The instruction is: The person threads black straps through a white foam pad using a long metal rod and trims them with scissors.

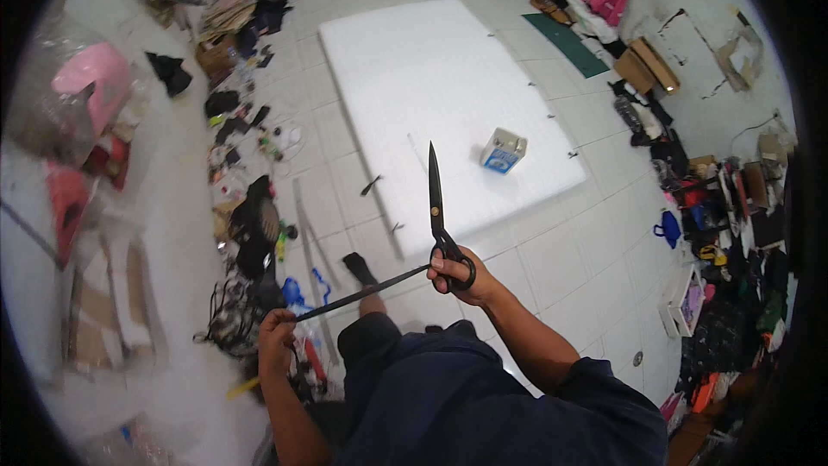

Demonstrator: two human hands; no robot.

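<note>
My right hand [467, 276] is closed round the handles of large black scissors [435, 194], whose blades look closed and point away from me. Between its fingers it also pinches one end of a black strap [366, 292]. The strap runs taut down to my left hand [276, 341], which is closed on the other end. Beyond my hands a thick white foam slab [414, 60] lies on the tiled floor, with short black ties at its edges. A square metal tin [504, 152] with a blue label stands on the slab.
Assorted clutter lines the left wall, with a black-and-white bag [231, 311] near my left arm. A green board [565, 45] and cardboard box [647, 66] are at the far right. Piled clothes [720, 328] and a white frame [686, 300] lie along the right wall.
</note>
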